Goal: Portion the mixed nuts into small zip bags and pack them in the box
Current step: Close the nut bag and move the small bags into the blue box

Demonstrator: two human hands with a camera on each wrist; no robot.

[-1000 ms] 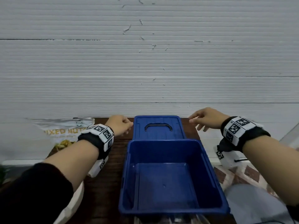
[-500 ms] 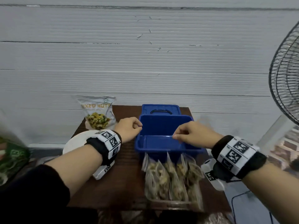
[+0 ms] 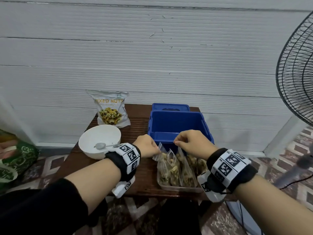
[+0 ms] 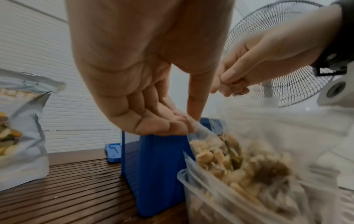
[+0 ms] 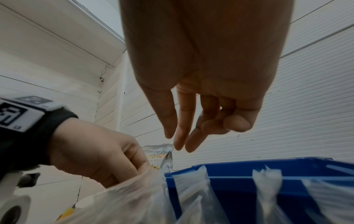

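A clear tray (image 3: 179,188) at the table's near edge holds several zip bags of mixed nuts, standing upright. My left hand (image 3: 147,147) pinches the top corner of the leftmost zip bag (image 3: 163,167); the left wrist view shows thumb and fingertips (image 4: 180,128) closed on that bag (image 4: 210,151). My right hand (image 3: 179,141) hovers just above the other bag tops with fingers loosely hanging (image 5: 180,142) and nothing between them. Directly behind the tray stands the blue box (image 3: 177,126), empty as far as I can see. Its lid (image 3: 171,107) lies behind it.
A silver mixed nuts pouch (image 3: 110,109) stands at the back left of the dark slatted table (image 3: 138,129). A white bowl (image 3: 100,141) with a spoon (image 3: 103,145) sits left of my left wrist. A standing fan (image 3: 296,73) is on the right, green bags on the floor at left.
Both hands drew back from the far end of the box to its near edge, over the tray. The left hand took hold of a bag's top. The view pulled back and lower.
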